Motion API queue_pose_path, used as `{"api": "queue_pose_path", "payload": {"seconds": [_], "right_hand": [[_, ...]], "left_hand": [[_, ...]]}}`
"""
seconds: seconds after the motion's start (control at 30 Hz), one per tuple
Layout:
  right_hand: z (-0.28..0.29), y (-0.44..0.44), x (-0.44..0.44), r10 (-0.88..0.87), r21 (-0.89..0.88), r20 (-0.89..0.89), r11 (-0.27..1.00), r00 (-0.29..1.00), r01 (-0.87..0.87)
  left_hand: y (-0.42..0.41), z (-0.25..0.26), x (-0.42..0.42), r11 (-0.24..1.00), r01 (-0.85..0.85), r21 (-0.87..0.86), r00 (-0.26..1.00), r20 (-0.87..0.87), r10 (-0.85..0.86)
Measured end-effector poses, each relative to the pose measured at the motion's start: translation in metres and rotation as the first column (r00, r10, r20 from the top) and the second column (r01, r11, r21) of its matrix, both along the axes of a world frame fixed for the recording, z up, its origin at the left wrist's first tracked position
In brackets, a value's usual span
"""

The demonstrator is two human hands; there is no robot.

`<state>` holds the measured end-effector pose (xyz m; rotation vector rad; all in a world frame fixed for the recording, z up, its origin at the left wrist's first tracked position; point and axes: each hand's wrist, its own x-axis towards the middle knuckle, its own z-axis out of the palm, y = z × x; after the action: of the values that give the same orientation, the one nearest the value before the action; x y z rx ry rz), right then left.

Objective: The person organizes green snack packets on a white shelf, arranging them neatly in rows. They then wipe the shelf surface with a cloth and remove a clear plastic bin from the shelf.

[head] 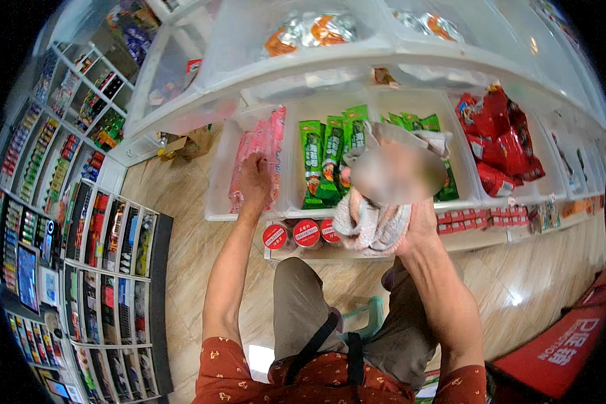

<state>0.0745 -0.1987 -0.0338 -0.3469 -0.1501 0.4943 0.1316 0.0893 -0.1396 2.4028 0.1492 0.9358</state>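
My left hand rests on pink snack packets in the leftmost translucent plastic bin; whether its fingers hold a packet cannot be told. A crumpled, whitish-grey cloth is bunched in my right hand, in front of the bins of green snack packets. A blurred oval covers part of that hand and the cloth. Right of it, red packets lie heaped in another bin.
Above, an upper shelf holds bins with silver-and-orange packets. Red-lidded jars stand below the bins. A green plastic stool is between my legs. Stocked store shelves and a cardboard box are to the left.
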Motion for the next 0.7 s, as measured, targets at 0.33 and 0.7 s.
{"api": "queue_pose_path", "payload": {"seconds": [0.33,0.7], "right_hand": [[0.006,0.013,-0.009,0.034,-0.175,-0.027,0.984,0.999,-0.038],[-0.007,0.045,-0.020,-0.068,-0.376,-0.240,0.926,0.968,-0.028]], "left_hand": [[0.016,-0.007,-0.006,0.988,0.099,0.120,0.931,-0.362,-0.050],[0.020,-0.020,0.013,0.889,-0.457,0.036,0.812,-0.393,0.433]]}}
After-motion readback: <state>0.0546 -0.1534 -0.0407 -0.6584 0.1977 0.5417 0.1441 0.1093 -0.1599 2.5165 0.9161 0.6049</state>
